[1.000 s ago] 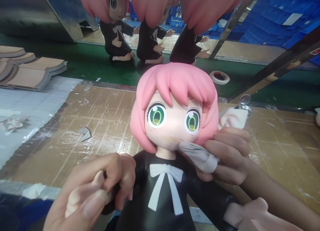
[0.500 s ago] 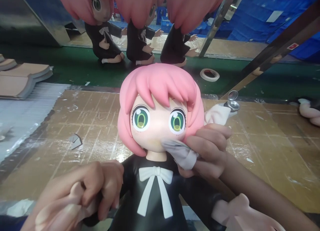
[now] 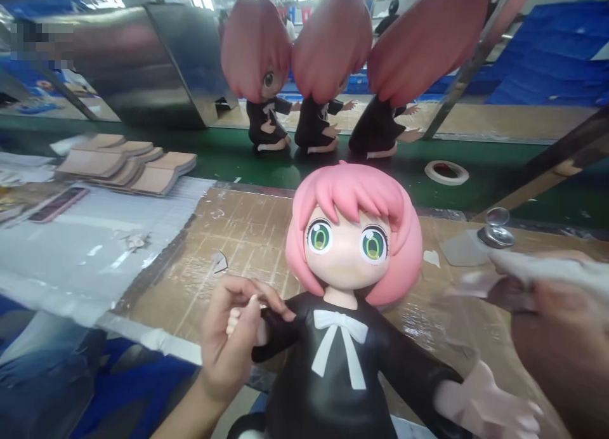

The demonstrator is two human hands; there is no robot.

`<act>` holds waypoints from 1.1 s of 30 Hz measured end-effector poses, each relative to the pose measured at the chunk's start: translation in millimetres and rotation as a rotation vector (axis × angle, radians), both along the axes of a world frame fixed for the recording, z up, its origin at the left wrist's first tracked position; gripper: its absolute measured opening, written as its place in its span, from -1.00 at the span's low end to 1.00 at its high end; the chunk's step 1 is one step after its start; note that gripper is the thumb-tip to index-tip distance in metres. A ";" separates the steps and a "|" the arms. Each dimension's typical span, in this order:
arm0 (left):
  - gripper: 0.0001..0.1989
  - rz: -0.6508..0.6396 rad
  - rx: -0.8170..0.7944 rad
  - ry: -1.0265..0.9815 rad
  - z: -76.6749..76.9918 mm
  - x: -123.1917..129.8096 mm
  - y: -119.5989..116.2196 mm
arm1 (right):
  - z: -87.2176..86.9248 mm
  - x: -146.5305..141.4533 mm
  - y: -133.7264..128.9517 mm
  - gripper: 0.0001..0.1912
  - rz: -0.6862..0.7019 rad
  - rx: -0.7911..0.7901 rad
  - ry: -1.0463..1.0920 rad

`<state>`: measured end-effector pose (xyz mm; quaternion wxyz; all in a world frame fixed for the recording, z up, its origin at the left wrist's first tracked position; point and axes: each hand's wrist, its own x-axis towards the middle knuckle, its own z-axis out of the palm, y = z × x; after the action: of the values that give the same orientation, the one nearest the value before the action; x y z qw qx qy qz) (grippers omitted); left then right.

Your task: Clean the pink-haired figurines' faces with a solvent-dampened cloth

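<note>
A pink-haired figure [image 3: 349, 268] sits at the surface's [image 3: 247, 229] near edge, its small hand in the person's left hand [image 3: 231, 344]; the blurred right hand [image 3: 561, 318] grips a white cloth [image 3: 547, 268] near the right edge, three more figures [image 3: 328, 58] beyond the far edge.

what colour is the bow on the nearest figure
The bow on the nearest figure is white, showing best in the head view.
</note>
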<state>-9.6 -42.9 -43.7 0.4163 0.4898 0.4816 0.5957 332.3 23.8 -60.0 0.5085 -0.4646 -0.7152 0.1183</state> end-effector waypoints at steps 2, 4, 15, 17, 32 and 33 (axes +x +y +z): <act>-0.87 0.060 -0.001 0.063 -1.2 1.8 -3.2 | 11.2 5.0 -4.9 -0.72 -0.008 -0.130 0.083; -0.86 0.104 -0.010 0.130 -0.7 1.9 -5.5 | 27.3 4.2 -9.3 -0.69 0.060 -0.289 0.112; -0.63 0.115 0.305 0.827 23.7 -33.8 10.4 | 98.4 -14.4 -58.8 -0.53 0.546 -0.925 0.605; -0.71 0.010 0.427 0.836 42.8 -19.7 15.3 | 102.0 -20.2 -65.7 -0.56 0.595 -0.932 0.661; -0.61 -0.934 -0.154 0.144 134.3 79.6 25.7 | 139.7 -40.8 -91.9 -0.67 0.670 -0.805 0.324; -0.62 -0.901 -0.140 0.072 134.5 80.6 26.1 | 137.8 -40.6 -92.6 -0.66 0.648 -0.806 0.341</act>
<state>71.0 -16.8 90.8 0.6490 0.6416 0.2737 0.3037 291.7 -68.7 77.8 0.3363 -0.3529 -0.6272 0.6074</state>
